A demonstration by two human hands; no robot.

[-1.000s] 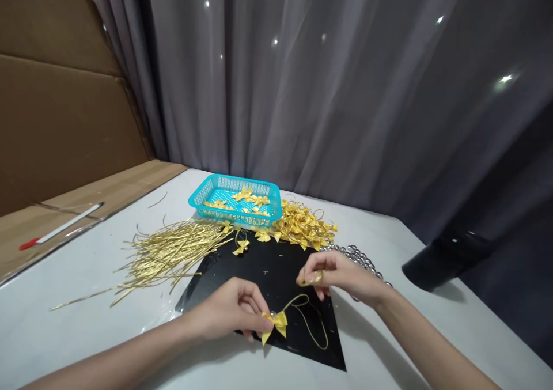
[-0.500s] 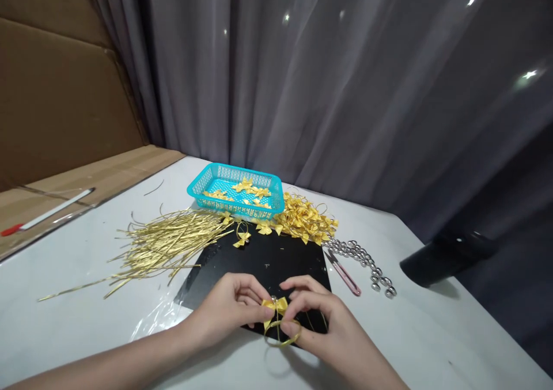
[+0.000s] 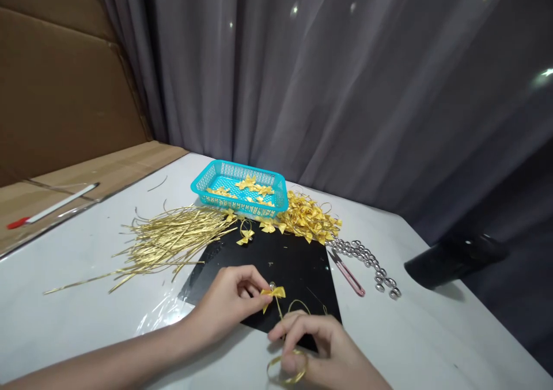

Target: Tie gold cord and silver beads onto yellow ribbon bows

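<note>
A small, glossy yellow bow sits at six o'clock in the view, pinched at its left side by the left hand. One wing points toward three o'clock; a tail drops toward seven. A shiny silver bead shows near its eleven o'clock. Thin gold cord runs from its middle toward half past five. Farther that way, a slightly blurred gold loop curls round the right hand's fingertips.

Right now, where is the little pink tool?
In the head view, the pink tool lies right of centre on the white table, between the right edge of the black mat and the silver beads.
</note>
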